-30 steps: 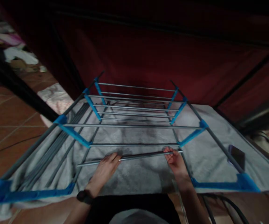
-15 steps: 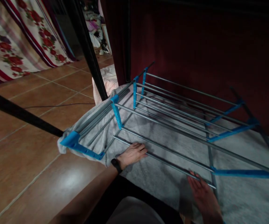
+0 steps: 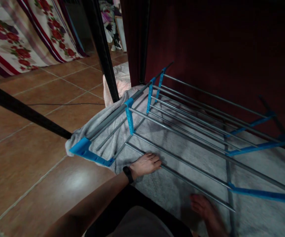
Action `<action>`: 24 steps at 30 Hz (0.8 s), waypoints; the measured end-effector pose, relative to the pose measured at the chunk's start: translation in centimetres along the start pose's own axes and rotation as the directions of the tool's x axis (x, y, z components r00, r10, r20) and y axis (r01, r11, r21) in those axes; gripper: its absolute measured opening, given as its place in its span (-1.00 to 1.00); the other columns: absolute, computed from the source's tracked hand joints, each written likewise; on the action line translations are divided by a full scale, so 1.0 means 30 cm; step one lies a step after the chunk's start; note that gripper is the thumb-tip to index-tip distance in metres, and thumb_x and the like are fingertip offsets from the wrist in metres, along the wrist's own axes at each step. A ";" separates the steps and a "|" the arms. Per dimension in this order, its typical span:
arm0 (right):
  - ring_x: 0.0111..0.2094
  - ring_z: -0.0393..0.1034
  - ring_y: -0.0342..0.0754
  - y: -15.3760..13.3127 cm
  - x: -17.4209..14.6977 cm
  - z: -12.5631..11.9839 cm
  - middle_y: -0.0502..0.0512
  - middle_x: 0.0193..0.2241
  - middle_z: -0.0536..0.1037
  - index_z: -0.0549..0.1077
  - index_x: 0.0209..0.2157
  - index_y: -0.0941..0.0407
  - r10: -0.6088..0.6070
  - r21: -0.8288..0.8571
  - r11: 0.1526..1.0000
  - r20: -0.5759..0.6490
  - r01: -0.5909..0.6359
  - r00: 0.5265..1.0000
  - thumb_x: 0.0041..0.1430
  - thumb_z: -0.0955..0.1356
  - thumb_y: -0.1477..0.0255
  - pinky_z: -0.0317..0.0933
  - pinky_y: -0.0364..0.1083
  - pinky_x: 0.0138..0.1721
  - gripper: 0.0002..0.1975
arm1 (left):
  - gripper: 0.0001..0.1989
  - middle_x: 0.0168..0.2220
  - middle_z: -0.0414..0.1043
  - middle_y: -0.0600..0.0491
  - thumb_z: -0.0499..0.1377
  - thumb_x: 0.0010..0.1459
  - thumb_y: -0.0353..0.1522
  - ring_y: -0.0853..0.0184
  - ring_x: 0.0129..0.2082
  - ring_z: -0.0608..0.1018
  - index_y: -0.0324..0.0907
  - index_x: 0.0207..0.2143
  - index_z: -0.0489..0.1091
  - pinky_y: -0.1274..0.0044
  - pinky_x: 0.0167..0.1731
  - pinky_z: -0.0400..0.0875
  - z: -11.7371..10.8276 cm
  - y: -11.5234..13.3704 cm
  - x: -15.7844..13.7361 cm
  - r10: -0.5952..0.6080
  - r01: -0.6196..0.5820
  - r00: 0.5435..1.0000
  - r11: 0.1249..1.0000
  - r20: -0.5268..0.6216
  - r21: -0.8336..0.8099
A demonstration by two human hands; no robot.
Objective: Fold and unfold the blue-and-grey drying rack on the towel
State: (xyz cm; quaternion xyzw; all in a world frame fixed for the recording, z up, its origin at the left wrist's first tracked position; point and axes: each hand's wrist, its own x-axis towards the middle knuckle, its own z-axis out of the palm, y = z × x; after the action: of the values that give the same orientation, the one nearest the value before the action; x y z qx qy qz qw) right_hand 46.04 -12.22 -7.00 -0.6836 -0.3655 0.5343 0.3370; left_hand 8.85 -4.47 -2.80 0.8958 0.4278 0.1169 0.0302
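A loose metal rod (image 3: 194, 186) lies along the near side of a partly assembled rack with blue plastic brackets (image 3: 130, 118). My left hand (image 3: 147, 163), with a dark band on the wrist, is wrapped over the rod left of its middle. The rod's right end rests close to a dark cross tube of the rack. Below that end my right hand (image 3: 203, 207) is off the rod, slightly blurred, its fingers a little bent with nothing seen in them. Beneath the rack spreads a grey blanket (image 3: 167, 194).
Black posts (image 3: 103, 56) rise at the left, one slanting across the tiled floor (image 3: 36, 138). A dark red panel (image 3: 194, 42) stands behind the rack. A floral curtain (image 3: 29, 36) hangs at the far left, and a thin cable (image 3: 78, 104) crosses the floor.
My right hand has let go of the rod and drawn back toward me. My left hand stays on the rod. The view has shifted slightly.
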 end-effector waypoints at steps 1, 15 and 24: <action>-0.20 0.59 0.23 -0.022 -0.014 0.031 0.29 -0.18 0.66 0.57 -0.19 0.06 -0.029 -0.052 0.998 -0.050 0.026 0.998 0.20 0.31 -0.09 0.46 0.27 -0.09 -0.49 | -0.67 -0.19 0.49 -0.03 -0.02 0.46 -0.20 0.27 -0.19 0.49 -0.18 -0.18 0.45 0.41 -0.11 0.28 0.001 0.000 -0.001 0.006 -0.006 1.000 1.000 -0.003 0.002; -0.06 0.44 0.20 -0.017 0.147 -0.050 0.22 -0.15 0.59 0.48 -0.01 0.06 -0.732 -0.776 0.272 0.217 0.569 0.646 0.42 0.11 -0.01 0.17 0.24 0.12 -0.47 | -0.62 -0.24 0.51 -0.01 -0.05 0.46 -0.10 0.29 -0.24 0.51 -0.17 -0.14 0.40 0.42 -0.17 0.32 0.018 -0.007 -0.016 0.013 -0.013 1.000 1.000 -0.020 -0.004; -0.02 0.41 0.24 -0.003 0.141 -0.060 0.34 -0.12 0.55 0.40 -0.03 0.16 -0.769 -0.798 0.341 0.067 0.497 0.636 0.37 0.11 -0.10 0.22 0.25 0.10 -0.37 | -0.82 -0.16 0.47 0.04 0.01 0.42 -0.45 0.32 -0.16 0.48 -0.14 -0.09 0.41 0.43 0.00 0.28 -0.014 -0.025 -0.068 -0.114 0.113 0.993 0.989 0.004 0.095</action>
State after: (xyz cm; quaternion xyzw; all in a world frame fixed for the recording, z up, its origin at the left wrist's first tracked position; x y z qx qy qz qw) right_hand 48.47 -8.65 -8.60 -0.6321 -0.7309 0.0318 0.2554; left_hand 6.95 -5.59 -2.89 0.8710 0.4829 0.0903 -0.0036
